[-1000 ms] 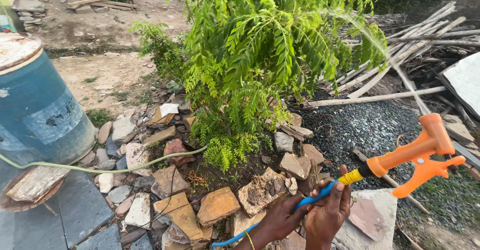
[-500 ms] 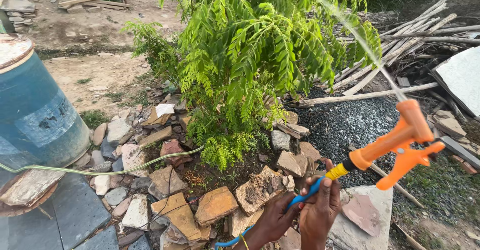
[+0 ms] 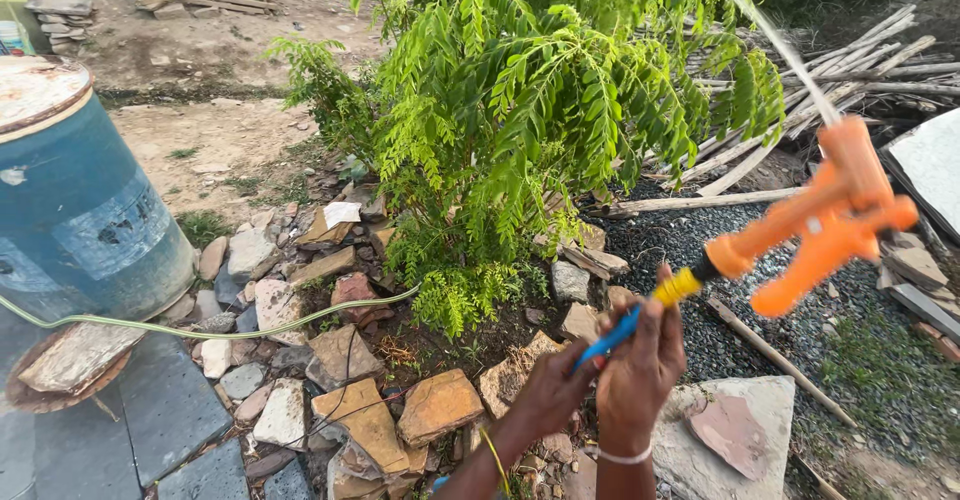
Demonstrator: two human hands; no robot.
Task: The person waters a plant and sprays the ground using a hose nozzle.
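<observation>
We held one blue rubber hose (image 3: 607, 338) whose long axis ran from lower left up to the right, ending past a yellow ribbed collar (image 3: 678, 287) in one orange plastic spray nozzle (image 3: 822, 222), pistol-shaped and slightly blurred, hanging over the dark gravel (image 3: 700, 250) to the right of the bush. The nozzle's head pointed up and to the left, and a thin jet of water (image 3: 775, 42) arced from it over the leafy green bush (image 3: 560, 110). Our left hand (image 3: 548, 392) was curled shut around the hose lower down; our right hand (image 3: 640, 365), just beside it and higher, was also wrapped tight around the hose below the collar. Rough, flat, tan and grey stones (image 3: 365, 425) ringed the bush's base. One rusty-topped blue metal drum (image 3: 75, 195) stood at the left, with one pale green hose (image 3: 200, 332) snaking past it across the stones.
</observation>
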